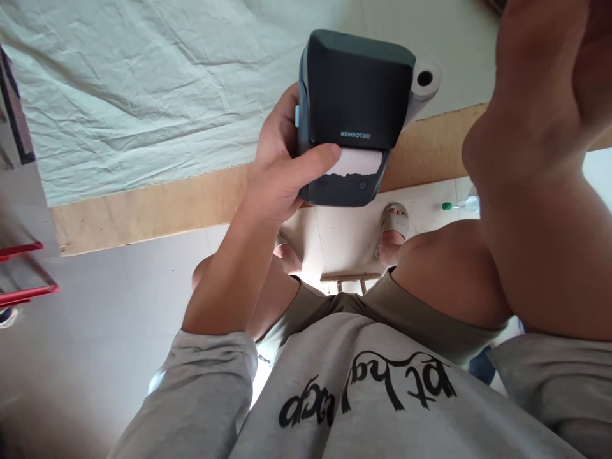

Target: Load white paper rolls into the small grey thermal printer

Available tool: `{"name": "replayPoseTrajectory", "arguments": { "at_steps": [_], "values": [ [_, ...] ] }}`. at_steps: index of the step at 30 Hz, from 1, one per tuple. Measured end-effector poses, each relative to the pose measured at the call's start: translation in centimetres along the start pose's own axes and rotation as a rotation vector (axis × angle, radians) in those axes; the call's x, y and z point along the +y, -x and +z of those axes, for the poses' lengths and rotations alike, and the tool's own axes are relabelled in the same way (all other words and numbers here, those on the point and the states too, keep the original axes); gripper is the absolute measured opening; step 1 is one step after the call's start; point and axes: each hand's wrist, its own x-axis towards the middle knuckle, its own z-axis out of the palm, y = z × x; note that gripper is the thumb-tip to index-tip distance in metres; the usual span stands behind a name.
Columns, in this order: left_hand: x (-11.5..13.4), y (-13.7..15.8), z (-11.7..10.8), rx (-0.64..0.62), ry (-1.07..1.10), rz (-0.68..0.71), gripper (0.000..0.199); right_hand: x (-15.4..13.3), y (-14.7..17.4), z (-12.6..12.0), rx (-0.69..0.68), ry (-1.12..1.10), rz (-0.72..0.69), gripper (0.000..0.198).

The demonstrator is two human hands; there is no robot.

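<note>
My left hand [287, 159] grips a dark label printer [358, 89] marked NIIMBOT by its left side. The thumb lies across the front, on a white paper strip [356, 161] with a ragged edge that sticks out of the slot. Below the strip is a power button. Behind the printer's right side shows a white paper roll [423, 92] with a dark hollow core; whether it touches the printer I cannot tell. Close to the camera at upper right looms my right hand [535, 70], blurred and cut off by the frame, its fingers not readable.
A pale wrinkled cloth [143, 83] covers the left part of the table, whose wooden edge [153, 197] runs below the printer. Red bars [29, 293] stand at far left. On the floor lies a bottle with a green cap [447, 206]. My knees are beneath the table edge.
</note>
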Motion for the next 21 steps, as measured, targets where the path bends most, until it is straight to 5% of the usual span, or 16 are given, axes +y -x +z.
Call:
{"name": "replayPoseTrajectory", "arguments": {
  "at_steps": [3,8,21],
  "values": [
    [0.0,0.0,0.3,-0.008,0.026,0.023,0.034,0.1,0.3,0.1,0.032,0.147,-0.117,0.044],
    [0.1,0.1,0.9,0.079,0.049,0.02,0.028,-0.1,1.0,0.0,-0.064,0.271,-0.12,0.044],
    [0.6,0.1,0.8,0.109,0.034,-0.04,0.015,0.3,1.1,0.1,-0.052,0.242,-0.066,0.042]
  ]
}}
